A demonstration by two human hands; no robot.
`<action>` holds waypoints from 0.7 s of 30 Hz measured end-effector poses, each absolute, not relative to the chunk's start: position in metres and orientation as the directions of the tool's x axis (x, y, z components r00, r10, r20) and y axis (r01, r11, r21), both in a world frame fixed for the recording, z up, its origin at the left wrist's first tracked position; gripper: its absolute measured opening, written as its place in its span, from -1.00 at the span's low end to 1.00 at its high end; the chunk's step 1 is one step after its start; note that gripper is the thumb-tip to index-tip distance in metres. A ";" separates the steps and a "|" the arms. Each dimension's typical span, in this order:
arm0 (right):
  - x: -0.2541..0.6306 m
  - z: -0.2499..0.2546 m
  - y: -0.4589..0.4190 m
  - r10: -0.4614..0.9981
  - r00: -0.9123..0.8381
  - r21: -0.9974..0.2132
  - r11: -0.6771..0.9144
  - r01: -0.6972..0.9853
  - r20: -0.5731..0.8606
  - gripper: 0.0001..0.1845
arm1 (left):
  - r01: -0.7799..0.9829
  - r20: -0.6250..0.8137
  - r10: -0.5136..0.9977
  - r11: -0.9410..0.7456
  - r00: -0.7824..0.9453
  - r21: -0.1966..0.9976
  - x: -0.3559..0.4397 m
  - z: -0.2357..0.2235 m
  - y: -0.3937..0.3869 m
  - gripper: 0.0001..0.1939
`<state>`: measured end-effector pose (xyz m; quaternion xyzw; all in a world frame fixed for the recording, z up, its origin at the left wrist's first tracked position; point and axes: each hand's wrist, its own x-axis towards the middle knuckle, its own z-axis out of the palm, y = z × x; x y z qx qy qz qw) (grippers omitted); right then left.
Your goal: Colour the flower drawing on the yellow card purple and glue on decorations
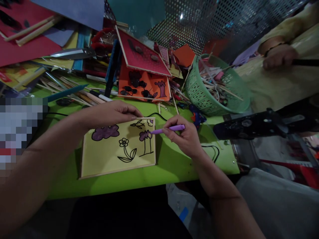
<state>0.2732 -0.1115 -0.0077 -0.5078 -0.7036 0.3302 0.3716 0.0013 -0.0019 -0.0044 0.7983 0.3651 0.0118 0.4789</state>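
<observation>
A yellow framed card [109, 154] lies on the green table [174, 166]. It bears black outlines of a flower, a tree, a bird and a purple-filled cloud. My left hand [112, 113] rests on the card's top edge with its fingers pressed together, pinning it down. My right hand [185, 136] grips a purple marker [168, 129]. The marker's tip touches the purple crown of the drawn tree.
An orange card and a red card [143, 54] with dark drawings stand behind. A green basket [199, 93] of sticks sits at the right, and a black glue gun [261, 124] beside it. Sticks, scissors [74, 53] and coloured paper crowd the left. Another person's hand [279, 56] is at the far right.
</observation>
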 end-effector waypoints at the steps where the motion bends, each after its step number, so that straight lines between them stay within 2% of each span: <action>1: 0.273 -0.007 -0.111 0.962 -0.204 -0.846 0.260 0.466 0.183 -0.87 | 0.570 -0.330 0.593 -0.275 0.734 0.774 0.001 -0.005 -0.002 -0.48; 11: 0.275 -0.008 -0.111 0.975 -0.196 -0.888 0.177 0.424 0.101 -0.83 | 0.556 -0.313 0.598 -0.277 0.738 0.784 0.000 -0.007 -0.001 -0.50; 21: 0.274 -0.007 -0.110 0.973 -0.200 -0.903 0.184 0.389 0.112 -0.81 | 0.559 -0.312 0.596 -0.286 0.740 0.778 -0.001 -0.007 0.000 -0.49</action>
